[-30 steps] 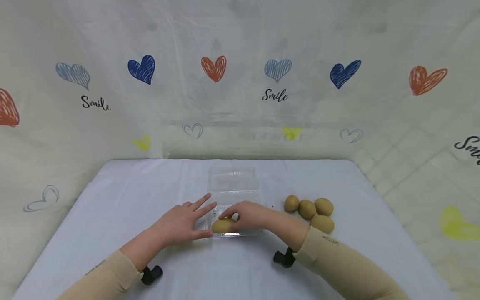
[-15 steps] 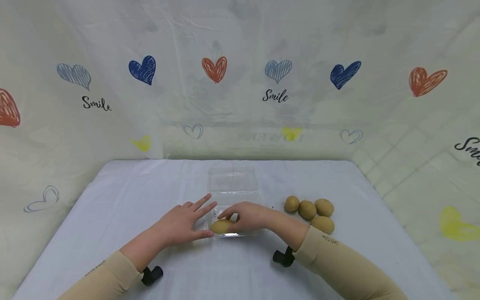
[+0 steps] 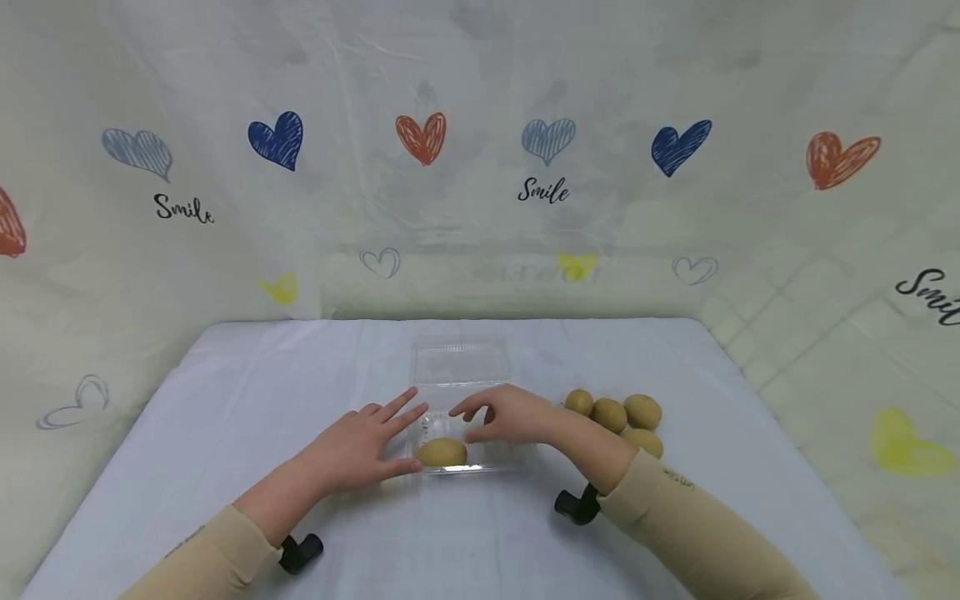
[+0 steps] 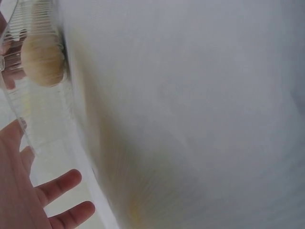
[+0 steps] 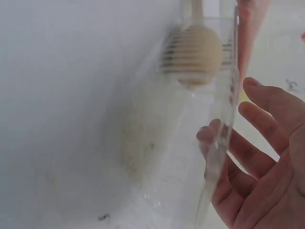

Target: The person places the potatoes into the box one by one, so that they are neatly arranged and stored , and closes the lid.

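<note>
A potato [image 3: 442, 452] lies in the front left corner of a clear plastic clamshell container [image 3: 480, 469], whose lid [image 3: 461, 362] is folded back toward the far side. My left hand [image 3: 356, 448] has its fingers spread at the container's left edge, the thumb near the front left corner. Above the container, just right of the potato, my right hand [image 3: 513, 415] hovers with bent, parted fingers and nothing between them. Through the ribbed wall, the potato [image 5: 195, 55] also shows in the right wrist view, apart from the fingers.
Several loose potatoes [image 3: 642, 412] sit in a cluster on the white tablecloth [image 3: 480, 542], right of the container and partly behind the right forearm. A curtain [image 3: 480, 225] printed with hearts hangs behind the table.
My right hand has let go of the potato and risen slightly up and to the right. The potato stays in the container's front left corner. The left hand has kept its place.
</note>
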Demonstrator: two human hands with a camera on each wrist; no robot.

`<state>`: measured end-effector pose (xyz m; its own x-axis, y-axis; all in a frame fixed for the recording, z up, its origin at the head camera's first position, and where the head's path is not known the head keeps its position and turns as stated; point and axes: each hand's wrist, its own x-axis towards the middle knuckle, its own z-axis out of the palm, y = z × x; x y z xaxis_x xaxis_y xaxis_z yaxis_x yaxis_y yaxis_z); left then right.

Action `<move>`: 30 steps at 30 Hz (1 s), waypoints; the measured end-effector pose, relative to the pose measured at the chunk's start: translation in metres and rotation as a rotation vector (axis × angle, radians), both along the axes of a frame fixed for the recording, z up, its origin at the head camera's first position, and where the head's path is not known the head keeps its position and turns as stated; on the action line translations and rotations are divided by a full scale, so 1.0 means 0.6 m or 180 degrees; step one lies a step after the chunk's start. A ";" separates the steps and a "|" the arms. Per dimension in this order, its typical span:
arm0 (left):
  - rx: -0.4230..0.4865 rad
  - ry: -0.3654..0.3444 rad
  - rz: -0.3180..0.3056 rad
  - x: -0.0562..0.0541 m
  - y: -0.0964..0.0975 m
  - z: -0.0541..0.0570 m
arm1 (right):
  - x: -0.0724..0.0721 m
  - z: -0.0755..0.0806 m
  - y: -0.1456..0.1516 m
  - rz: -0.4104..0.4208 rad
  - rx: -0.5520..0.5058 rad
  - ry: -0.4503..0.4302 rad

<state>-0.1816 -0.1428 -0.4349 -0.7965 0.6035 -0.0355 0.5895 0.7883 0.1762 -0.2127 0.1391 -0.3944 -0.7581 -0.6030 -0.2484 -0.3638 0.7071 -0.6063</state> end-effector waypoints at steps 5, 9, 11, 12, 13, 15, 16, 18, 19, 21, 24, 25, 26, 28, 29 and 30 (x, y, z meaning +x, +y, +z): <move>0.0031 -0.0025 -0.0006 0.000 -0.001 0.002 | -0.007 0.012 0.032 -0.0172 -0.0019 0.0107; 0.0034 -0.0023 0.0000 -0.001 -0.002 0.001 | -0.011 0.024 0.066 -0.0254 -0.0043 0.0187; 0.0050 -0.0022 -0.0003 -0.001 -0.002 0.001 | -0.011 0.031 0.086 -0.0304 -0.0030 0.0209; 0.0059 -0.0019 -0.0005 -0.001 -0.002 0.001 | -0.011 0.033 0.097 -0.0347 -0.0023 0.0208; 0.0065 -0.0022 -0.0004 -0.001 -0.002 0.000 | -0.011 0.035 0.107 -0.0395 -0.0016 0.0213; 0.0068 -0.0029 -0.0008 -0.001 -0.001 -0.001 | -0.009 0.038 0.127 -0.0474 0.0004 0.0221; 0.0072 -0.0036 -0.0002 -0.002 -0.002 -0.001 | -0.010 0.039 0.137 -0.0516 0.0018 0.0224; 0.0066 -0.0047 0.0003 -0.002 -0.002 -0.001 | -0.010 0.042 0.155 -0.0638 0.0044 0.0182; 0.0067 -0.0056 0.0006 -0.003 -0.003 -0.001 | -0.010 0.043 0.164 -0.0687 0.0058 0.0164; 0.0055 -0.0065 0.0002 -0.004 -0.003 -0.001 | -0.008 0.046 0.183 -0.0815 0.0086 0.0079; 0.0054 -0.0077 -0.0013 -0.005 -0.002 -0.001 | -0.006 0.051 0.209 -0.0912 0.0136 0.0084; 0.0055 -0.0078 -0.0014 -0.005 -0.002 -0.001 | -0.005 0.053 0.216 -0.0899 0.0138 0.0116; 0.0048 -0.0078 -0.0015 -0.006 -0.001 -0.002 | -0.005 0.054 0.222 -0.0890 0.0143 0.0155; 0.0037 -0.0087 -0.0008 -0.006 -0.002 -0.003 | -0.005 0.055 0.233 -0.0826 0.0167 0.0282; 0.0028 -0.0093 0.0002 -0.006 -0.002 -0.003 | -0.006 0.055 0.237 -0.0798 0.0185 0.0327; 0.0023 -0.0101 0.0012 -0.005 -0.002 -0.003 | -0.007 0.055 0.240 -0.0785 0.0207 0.0364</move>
